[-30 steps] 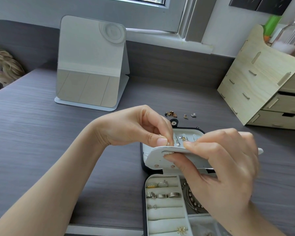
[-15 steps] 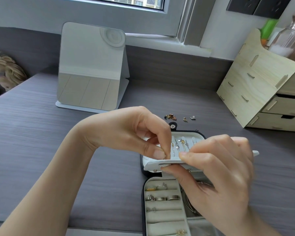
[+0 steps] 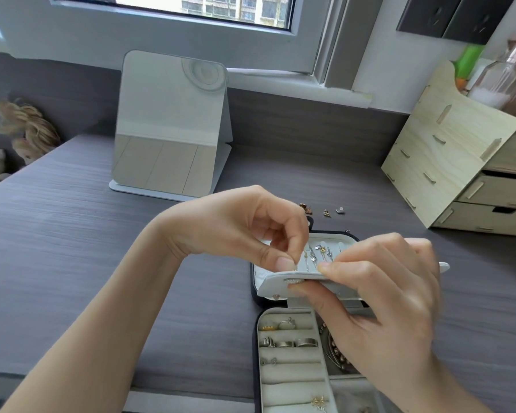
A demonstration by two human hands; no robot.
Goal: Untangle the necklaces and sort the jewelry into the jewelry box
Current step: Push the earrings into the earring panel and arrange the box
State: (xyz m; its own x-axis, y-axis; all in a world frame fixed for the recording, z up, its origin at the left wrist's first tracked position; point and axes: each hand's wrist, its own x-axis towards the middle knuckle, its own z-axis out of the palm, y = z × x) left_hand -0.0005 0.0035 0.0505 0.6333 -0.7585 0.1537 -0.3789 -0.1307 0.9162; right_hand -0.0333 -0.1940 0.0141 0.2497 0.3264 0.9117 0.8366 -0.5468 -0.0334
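L hand (image 3: 236, 234) hovers over the open jewelry box (image 3: 255, 362), thumb and index fingers (image 3: 283, 262) pressed together, pinching a tiny gold-ish earring (image 3: 295, 268) at the top edge of the white panel (image 3: 273, 287); the other L fingers are curled toward the palm. R hand (image 3: 379, 293) grips that panel from the R side: thumb on top, index underneath, pinching it so it's lifted off the box, approx. level. A small sparkly piece (image 3: 294, 281) sits at the panel's near edge, right at the R index tip; can't tell if it's fixed to the panel. Just beyond both sets of fingers is the box lid w/ thin chains and pendants (image 3: 318, 253) hanging in a row. Below the fingers, nearer the person, the box tray sits on the worktop (image 3: 87, 248): ring rolls w/ several silver rings (image 3: 289, 342), a gold flower-like piece (image 3: 319, 402) in the lowest roll, and a dark beaded strand (image 3: 335, 353) in the compartment under the R palm, partly hidden. Beyond the L fingers, past the lid, a few loose earrings (image 3: 306, 207) lie on the worktop, apart from the box. Further beyond and L of the fingers a folding mirror (image 3: 170, 129) stands tilted back; far R, a pale wooden drawer unit (image 3: 447, 162). Far L edge: plush toys (image 3: 27, 132), blurred.
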